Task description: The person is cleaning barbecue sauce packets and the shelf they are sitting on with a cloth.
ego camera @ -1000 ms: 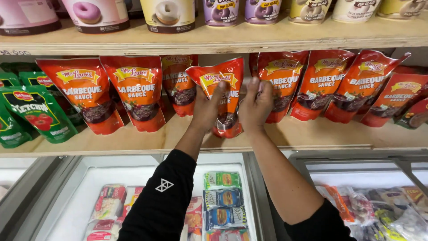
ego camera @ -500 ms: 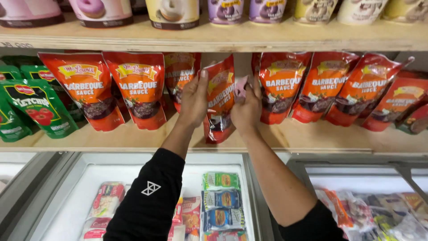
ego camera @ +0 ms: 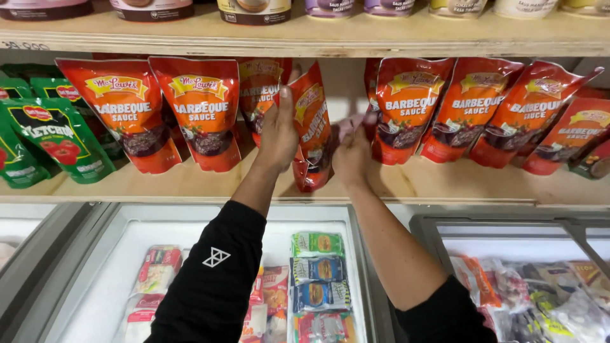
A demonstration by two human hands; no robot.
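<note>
My left hand (ego camera: pixel 278 130) grips a red-orange sauce pouch (ego camera: pixel 312 124) by its left side, holding it turned edge-on above the wooden shelf (ego camera: pixel 190 184). My right hand (ego camera: pixel 353 151) is behind and to the right of that pouch, with a pink cloth (ego camera: pixel 346 127) pressed against the pouch's back. More red-orange sauce pouches stand in a row on both sides, two at the left (ego camera: pixel 168 111) and several at the right (ego camera: pixel 464 108).
Green ketchup pouches (ego camera: pixel 44 136) lean at the shelf's far left. Tubs (ego camera: pixel 254 9) line the upper shelf. Below are glass-lidded chest freezers (ego camera: pixel 210 279) with packaged frozen food, another freezer (ego camera: pixel 540 286) at the right.
The pouch has been turned from facing front to edge-on. Both hands shifted slightly left and lower, with the right hand now behind the pouch.
</note>
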